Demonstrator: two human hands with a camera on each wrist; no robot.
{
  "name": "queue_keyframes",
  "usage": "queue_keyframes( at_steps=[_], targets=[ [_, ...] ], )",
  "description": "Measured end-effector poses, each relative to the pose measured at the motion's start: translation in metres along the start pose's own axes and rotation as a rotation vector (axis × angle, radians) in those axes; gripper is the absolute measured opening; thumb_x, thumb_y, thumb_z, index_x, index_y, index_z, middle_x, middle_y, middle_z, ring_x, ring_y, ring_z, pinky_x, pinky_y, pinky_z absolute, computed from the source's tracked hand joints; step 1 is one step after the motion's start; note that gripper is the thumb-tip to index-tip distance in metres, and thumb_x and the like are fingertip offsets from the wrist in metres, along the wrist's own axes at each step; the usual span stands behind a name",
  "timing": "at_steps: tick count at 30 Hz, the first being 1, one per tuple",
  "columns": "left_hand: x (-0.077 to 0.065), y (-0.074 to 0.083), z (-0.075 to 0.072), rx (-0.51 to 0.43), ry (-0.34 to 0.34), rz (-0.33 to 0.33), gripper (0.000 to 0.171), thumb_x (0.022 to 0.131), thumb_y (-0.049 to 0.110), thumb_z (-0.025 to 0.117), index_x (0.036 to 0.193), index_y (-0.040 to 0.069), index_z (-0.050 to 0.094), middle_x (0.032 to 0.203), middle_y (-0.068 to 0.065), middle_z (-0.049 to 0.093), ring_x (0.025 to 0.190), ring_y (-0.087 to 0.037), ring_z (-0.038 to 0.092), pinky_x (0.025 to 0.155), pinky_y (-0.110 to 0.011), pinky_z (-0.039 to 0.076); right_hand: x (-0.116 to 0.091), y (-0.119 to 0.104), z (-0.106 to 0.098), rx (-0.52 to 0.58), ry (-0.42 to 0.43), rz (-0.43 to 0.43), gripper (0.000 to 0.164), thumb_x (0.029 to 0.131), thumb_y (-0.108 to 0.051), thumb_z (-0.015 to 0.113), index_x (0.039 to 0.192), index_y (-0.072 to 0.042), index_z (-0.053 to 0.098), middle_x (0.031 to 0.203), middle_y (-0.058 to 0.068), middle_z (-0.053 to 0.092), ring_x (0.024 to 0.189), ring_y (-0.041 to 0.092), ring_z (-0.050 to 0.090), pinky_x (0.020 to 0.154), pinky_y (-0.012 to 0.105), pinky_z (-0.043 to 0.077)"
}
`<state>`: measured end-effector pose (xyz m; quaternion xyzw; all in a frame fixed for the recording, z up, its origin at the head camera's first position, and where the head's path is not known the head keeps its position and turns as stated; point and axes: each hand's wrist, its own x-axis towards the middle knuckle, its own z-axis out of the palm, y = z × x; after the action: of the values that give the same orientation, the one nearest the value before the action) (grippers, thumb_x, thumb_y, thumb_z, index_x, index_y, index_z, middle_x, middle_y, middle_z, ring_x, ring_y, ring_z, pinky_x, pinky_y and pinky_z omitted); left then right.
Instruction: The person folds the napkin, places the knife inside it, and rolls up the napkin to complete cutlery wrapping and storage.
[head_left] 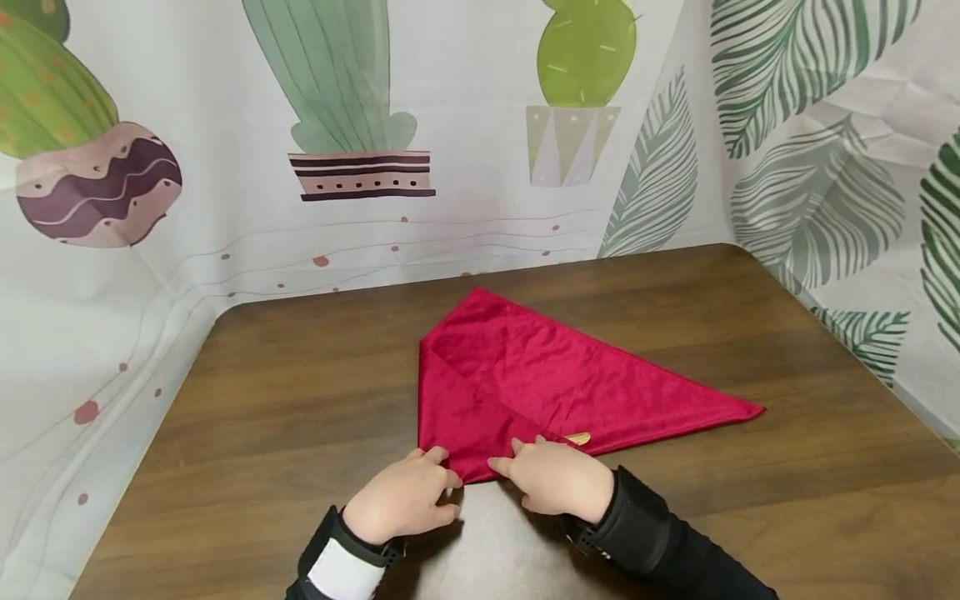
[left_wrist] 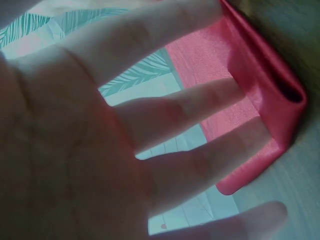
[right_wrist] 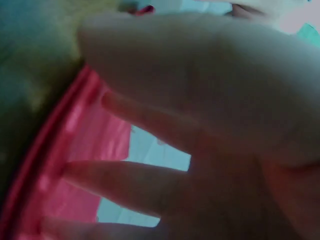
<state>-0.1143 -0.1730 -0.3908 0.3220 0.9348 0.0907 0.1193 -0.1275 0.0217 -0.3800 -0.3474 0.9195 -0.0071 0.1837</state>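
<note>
A shiny crimson cloth (head_left: 555, 367) lies folded on the table, its left side turned over into a flap and its long point reaching right. At the cloth's near left corner, my left hand (head_left: 405, 496) touches it with spread, nearly straight fingers; the left wrist view shows the fingertips on the folded edge (left_wrist: 280, 110). My right hand (head_left: 555, 475) rests its extended fingertips on the flap's near edge, thumb apart from the cloth in the right wrist view. A small gold-coloured piece (head_left: 578, 438) shows beside the right hand, partly hidden under the flap.
The brown wood-grain table (head_left: 300, 375) has rounded far corners. A white curtain (head_left: 480, 100) printed with cacti and leaves hangs behind it and along its sides. Light reflects off the tabletop between my forearms. Each wrist wears a black band (head_left: 637, 521).
</note>
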Motion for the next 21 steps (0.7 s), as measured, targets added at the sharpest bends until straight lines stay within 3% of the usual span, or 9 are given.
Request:
queue_keyframes(
  at_steps=[6, 12, 16, 21],
  targets=[
    [-0.001, 0.003, -0.003, 0.014, 0.008, 0.007, 0.015, 0.072, 0.026, 0.065, 0.078, 0.012, 0.067, 0.079, -0.001, 0.049, 0.068, -0.017, 0.046, 0.060, -0.028, 0.043, 0.002, -0.004, 0.005, 0.012, -0.011, 0.050, 0.046, 0.077, -0.013, 0.065, 0.121, -0.022, 0.055, 0.123, 0.013, 0.050, 0.109, 0.039, 0.046, 0.078, 0.050, 0.043],
    [0.000, -0.005, -0.003, 0.005, 0.025, 0.019, 0.015, 0.078, 0.020, 0.060, 0.087, 0.008, 0.062, 0.083, -0.002, 0.050, 0.075, -0.020, 0.051, 0.069, -0.030, 0.044, 0.001, -0.003, 0.006, -0.017, 0.007, 0.023, 0.046, 0.076, -0.012, 0.066, 0.120, -0.020, 0.056, 0.121, 0.013, 0.051, 0.109, 0.037, 0.047, 0.081, 0.045, 0.044],
    [0.005, -0.016, 0.000, 0.003, 0.003, -0.040, 0.027, 0.083, 0.015, 0.058, 0.103, -0.003, 0.058, 0.105, -0.013, 0.055, 0.099, -0.028, 0.053, 0.085, -0.037, 0.041, -0.002, 0.000, 0.009, -0.063, 0.045, -0.035, 0.044, 0.074, -0.012, 0.068, 0.116, -0.019, 0.059, 0.113, 0.008, 0.057, 0.107, 0.027, 0.050, 0.082, 0.038, 0.044],
    [0.019, -0.032, -0.007, 0.042, -0.098, -0.123, 0.039, 0.083, 0.012, 0.059, 0.115, -0.009, 0.052, 0.126, -0.023, 0.044, 0.119, -0.032, 0.039, 0.094, -0.038, 0.034, -0.003, 0.004, 0.012, -0.127, 0.142, -0.124, 0.037, 0.072, -0.013, 0.069, 0.108, -0.018, 0.062, 0.097, 0.001, 0.062, 0.096, 0.019, 0.055, 0.073, 0.031, 0.046]
  ],
)
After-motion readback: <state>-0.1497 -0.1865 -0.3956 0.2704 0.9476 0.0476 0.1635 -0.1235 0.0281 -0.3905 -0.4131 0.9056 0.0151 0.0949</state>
